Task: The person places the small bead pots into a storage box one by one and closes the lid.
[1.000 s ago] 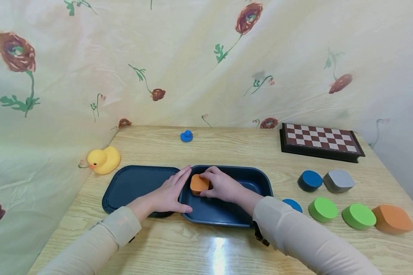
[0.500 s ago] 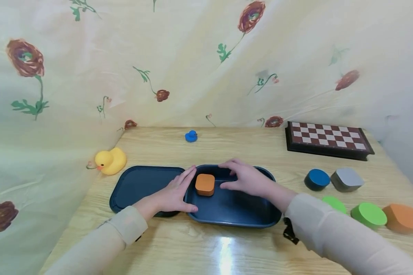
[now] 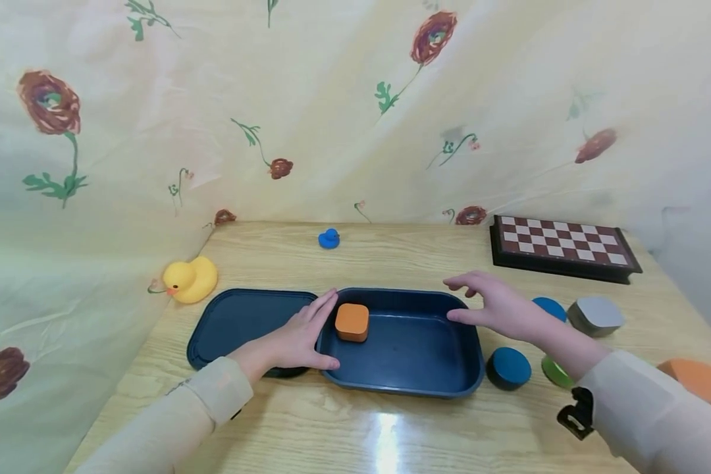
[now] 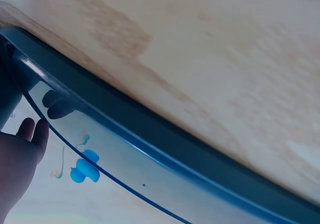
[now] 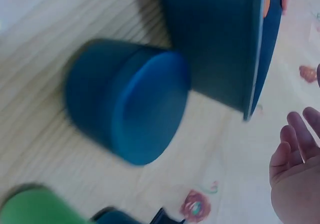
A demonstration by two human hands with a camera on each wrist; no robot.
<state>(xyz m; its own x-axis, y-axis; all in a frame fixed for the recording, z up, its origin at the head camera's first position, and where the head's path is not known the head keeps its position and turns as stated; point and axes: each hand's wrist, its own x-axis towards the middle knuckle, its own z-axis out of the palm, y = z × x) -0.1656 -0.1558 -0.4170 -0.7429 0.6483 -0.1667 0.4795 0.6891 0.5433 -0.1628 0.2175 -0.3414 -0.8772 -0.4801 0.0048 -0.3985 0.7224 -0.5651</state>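
An orange rounded-square block (image 3: pixel 352 322) sits in the left end of a dark blue rectangular box (image 3: pixel 415 355). My left hand (image 3: pixel 293 342) rests at the box's left rim, fingers straight and thumb spread. Under that hand, partly hidden, lies a dark flat lid (image 3: pixel 237 326), just left of the box. My right hand (image 3: pixel 498 306) hovers over the box's right end with nothing in it, its fingers loosely bent and apart from the thumb. A blue round block (image 3: pixel 509 368) stands close to the box's right side, also large in the right wrist view.
A second blue block (image 3: pixel 549 307), a grey block (image 3: pixel 595 315), a green block (image 3: pixel 555 373) and an orange block (image 3: pixel 696 380) are on the right, some partly behind my right arm. A checkered board case (image 3: pixel 563 247), blue duck (image 3: pixel 328 238) and yellow duck (image 3: pixel 191 280) stand farther out.
My right hand has let go of the orange block in the box and moved right, to the box's right end. My left hand stays at the left rim.
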